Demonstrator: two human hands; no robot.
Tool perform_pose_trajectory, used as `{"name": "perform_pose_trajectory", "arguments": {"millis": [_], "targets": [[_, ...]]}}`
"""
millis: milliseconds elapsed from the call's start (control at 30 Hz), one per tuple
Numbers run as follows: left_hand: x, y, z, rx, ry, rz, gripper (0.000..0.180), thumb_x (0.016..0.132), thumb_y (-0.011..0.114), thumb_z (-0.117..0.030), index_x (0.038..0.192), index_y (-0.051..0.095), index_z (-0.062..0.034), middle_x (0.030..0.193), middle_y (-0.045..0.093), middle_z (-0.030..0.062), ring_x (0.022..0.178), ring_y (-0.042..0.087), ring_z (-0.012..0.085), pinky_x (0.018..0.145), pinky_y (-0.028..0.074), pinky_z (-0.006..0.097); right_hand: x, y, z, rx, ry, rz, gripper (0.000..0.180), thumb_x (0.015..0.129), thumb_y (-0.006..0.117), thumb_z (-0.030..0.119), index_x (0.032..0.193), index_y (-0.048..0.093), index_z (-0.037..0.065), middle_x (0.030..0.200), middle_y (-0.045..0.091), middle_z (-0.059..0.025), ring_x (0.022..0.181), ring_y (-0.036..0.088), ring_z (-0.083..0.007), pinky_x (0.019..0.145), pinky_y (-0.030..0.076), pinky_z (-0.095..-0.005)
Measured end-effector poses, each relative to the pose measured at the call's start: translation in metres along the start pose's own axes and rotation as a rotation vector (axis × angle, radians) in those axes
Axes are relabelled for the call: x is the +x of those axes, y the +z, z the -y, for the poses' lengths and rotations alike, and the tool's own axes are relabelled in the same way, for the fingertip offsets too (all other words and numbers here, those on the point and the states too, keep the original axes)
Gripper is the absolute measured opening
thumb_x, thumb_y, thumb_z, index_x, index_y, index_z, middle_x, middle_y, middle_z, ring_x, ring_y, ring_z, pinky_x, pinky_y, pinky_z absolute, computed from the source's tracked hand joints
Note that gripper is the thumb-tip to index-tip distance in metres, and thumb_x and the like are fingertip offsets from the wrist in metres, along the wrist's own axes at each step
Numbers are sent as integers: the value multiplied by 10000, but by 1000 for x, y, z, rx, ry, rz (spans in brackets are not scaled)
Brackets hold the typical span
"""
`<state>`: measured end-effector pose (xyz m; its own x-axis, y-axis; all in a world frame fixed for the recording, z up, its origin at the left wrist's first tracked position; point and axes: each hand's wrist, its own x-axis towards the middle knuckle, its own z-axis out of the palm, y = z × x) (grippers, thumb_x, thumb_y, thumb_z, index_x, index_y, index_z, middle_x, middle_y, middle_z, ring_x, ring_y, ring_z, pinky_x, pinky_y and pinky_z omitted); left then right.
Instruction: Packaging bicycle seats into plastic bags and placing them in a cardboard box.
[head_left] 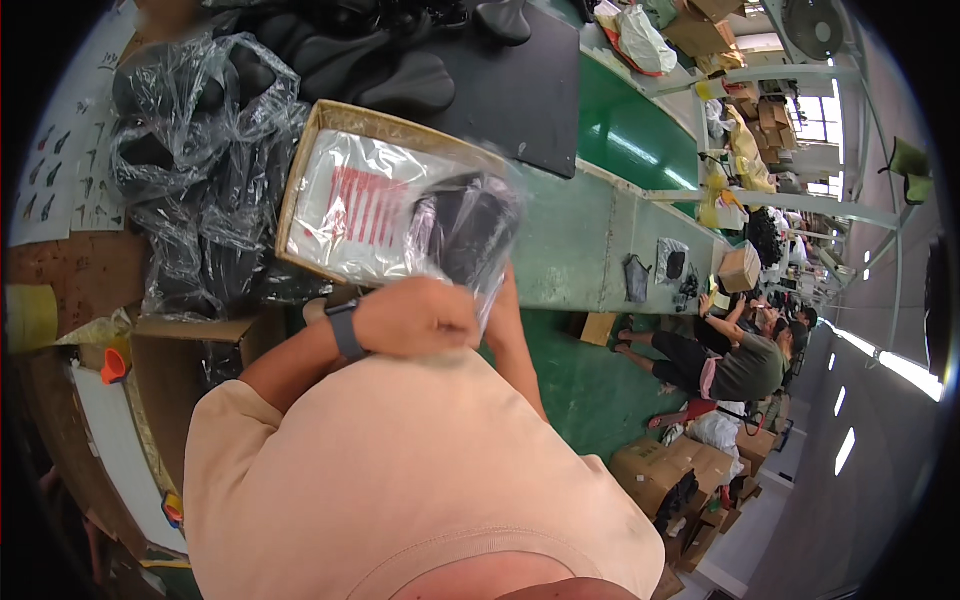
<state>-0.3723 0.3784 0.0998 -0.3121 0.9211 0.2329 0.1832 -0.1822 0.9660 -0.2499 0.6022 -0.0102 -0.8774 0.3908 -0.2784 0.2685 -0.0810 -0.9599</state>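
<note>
Left hand [415, 318] clamps clear bag [478, 262] holding black saddle [470, 228], over cardboard box [300, 170]. Right hand hidden behind bag; grip indeterminate. Risk: slick film slips, saddle drops.

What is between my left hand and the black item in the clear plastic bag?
Only the clear plastic bag itself: the left hand grips its lower edge, with the black item sealed inside it, above the cardboard box. The right hand is hidden behind it.
</note>
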Motion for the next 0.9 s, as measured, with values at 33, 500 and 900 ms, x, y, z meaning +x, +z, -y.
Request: {"name": "perform_pose_trajectory", "arguments": {"millis": [33,500,900], "targets": [[0,-1,7,10,-4,1,121,969,766,-135,959,765,-15,906,740,16,895,679,135,821,551,353,5,-9,4,199,212,10,1058,813,859,2,1685,262,63,1302,659,-111,1150,667,-288,1030,550,-426],[56,-250,139,-445,-180,-755,357,956,780,-98,1294,695,-23,1130,758,85,980,722,190,820,592,337,199,35,134,-87,-118,266,612,927,749,-45,1508,569,15,1385,686,-145,1269,657,-256,1060,560,-406],[60,-265,157,-83,-424,-1426,302,1041,680,-107,1325,654,-7,987,729,45,729,574,59,683,493,229,477,199,31,-1196,-818,720,646,810,787,81,1433,616,76,1370,675,-154,1361,578,-358,1210,419,-498]]}}
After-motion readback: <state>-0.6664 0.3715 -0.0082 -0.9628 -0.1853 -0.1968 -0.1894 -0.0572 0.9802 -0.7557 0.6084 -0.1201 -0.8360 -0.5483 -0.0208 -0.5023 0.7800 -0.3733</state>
